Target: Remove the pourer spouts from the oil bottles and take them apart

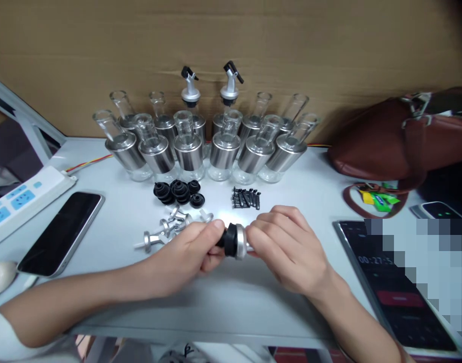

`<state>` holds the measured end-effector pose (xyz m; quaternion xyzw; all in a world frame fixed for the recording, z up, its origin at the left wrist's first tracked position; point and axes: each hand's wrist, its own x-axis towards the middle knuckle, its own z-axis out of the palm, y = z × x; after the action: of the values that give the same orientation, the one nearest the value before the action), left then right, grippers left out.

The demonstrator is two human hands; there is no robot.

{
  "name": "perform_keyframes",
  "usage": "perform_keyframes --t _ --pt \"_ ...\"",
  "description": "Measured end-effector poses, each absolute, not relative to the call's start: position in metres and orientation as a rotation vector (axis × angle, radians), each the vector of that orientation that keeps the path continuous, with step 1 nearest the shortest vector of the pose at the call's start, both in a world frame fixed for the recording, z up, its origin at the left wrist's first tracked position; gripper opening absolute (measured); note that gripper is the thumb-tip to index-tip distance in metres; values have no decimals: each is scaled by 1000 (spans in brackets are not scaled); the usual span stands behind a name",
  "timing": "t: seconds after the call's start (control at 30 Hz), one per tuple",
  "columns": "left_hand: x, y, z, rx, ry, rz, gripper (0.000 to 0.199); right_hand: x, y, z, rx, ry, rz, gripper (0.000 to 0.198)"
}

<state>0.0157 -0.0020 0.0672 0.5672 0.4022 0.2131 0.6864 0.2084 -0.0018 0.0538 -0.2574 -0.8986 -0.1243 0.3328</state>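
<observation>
My left hand [195, 247] is closed around the black rubber stopper [229, 240] end of a bottle pourer. Fingers of my right hand [291, 247] wrap the other end of the same pourer, whose silver collar [241, 242] shows between the hands. The spout is mostly hidden inside the right fingers. Just beyond the left hand lie loose silver pourer spouts [165, 229]. Behind them sit black rubber stoppers [181, 191], some stacked. Small black levers [246, 198] lie in a row beyond the right hand.
Glass bottles with steel sleeves [225, 148] stand in rows at the back; two carry fitted pourers [229, 83]. On the left are a power strip [30, 196] and a phone [60, 234]. A tablet with a timer [389, 282] and a brown bag [382, 138] are on the right.
</observation>
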Motion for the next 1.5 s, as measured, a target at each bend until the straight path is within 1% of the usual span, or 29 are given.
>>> perform_keyframes --t 0.2,0.33,0.4,0.47,0.57,0.63,0.7,0.87,0.97,1.1,1.33,1.5 --pt "16 -8 76 680 653 377 41 206 -2 50 -673 -2268 -363 17" --pt "15 -7 73 603 572 347 41 205 -1 45 -764 -2244 -264 30" --pt "14 -4 71 709 575 389 41 204 -1 43 -788 -2196 -124 31" --pt "11 0 70 903 610 466 37 205 -1 43 -777 -2103 35 28" --pt "5 5 77 1289 723 524 19 207 -1 46 -735 -2006 182 21" --pt "-1 9 84 1567 811 511 11 208 -1 47 -720 -2003 165 20" --pt "-8 15 91 1844 898 569 8 209 0 48 -717 -2008 115 21" --pt "-32 44 95 2480 1354 824 17 208 -1 47 -731 -2023 96 20" --pt "-42 57 92 2590 1511 810 18 207 -1 47 -751 -2046 99 21" --pt "-42 59 86 2602 1512 755 21 207 -2 48 -753 -2062 93 20" --pt "-34 59 63 2808 1346 355 21 207 -1 47 -742 -2113 95 20" --pt "-34 61 59 2851 1270 421 21 208 -2 47 -749 -2125 109 16"
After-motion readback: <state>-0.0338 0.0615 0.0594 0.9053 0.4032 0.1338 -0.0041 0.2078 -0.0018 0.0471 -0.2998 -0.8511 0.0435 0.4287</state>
